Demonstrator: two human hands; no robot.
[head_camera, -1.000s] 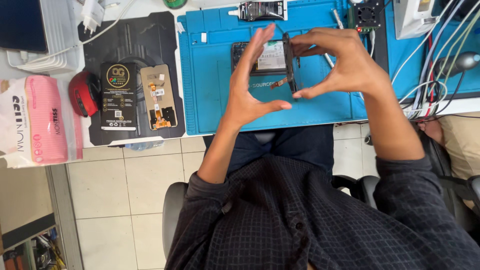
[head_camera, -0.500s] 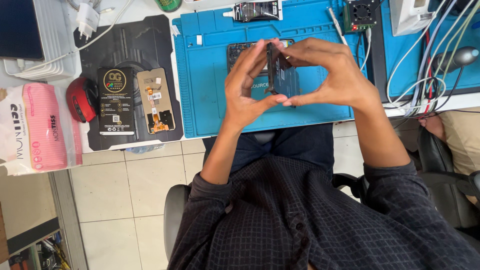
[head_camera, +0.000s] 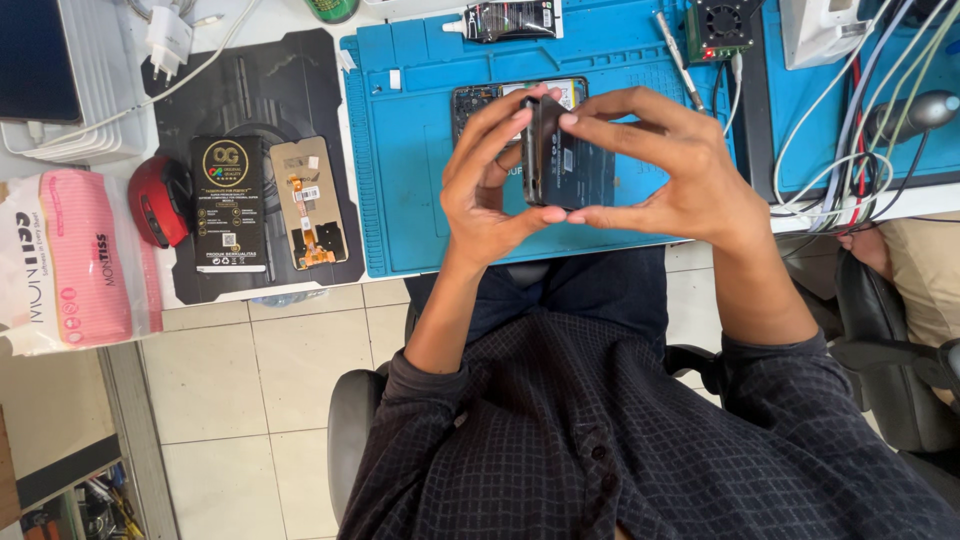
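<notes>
My left hand (head_camera: 488, 190) and my right hand (head_camera: 672, 170) both grip a dark, flat phone part (head_camera: 572, 165). It is turned up on its long edge above the blue work mat (head_camera: 420, 200). My left fingers press its left edge; my right thumb and fingers pinch it at the top and bottom. On the mat behind my hands lies an opened phone body (head_camera: 478, 98) with its insides showing, mostly hidden by my fingers.
A black mat (head_camera: 280, 80) at the left holds a black box (head_camera: 230, 205), a loose display panel (head_camera: 308, 200) and a red round object (head_camera: 158, 200). A pink tissue pack (head_camera: 70, 260) lies far left. Cables (head_camera: 850, 150) crowd the right. Another person's leg (head_camera: 920, 270) is at the right edge.
The dark part lay nearly flat on the mat between my hands. It has been lifted toward me and turned up on its edge, with my fingers closing around it.
</notes>
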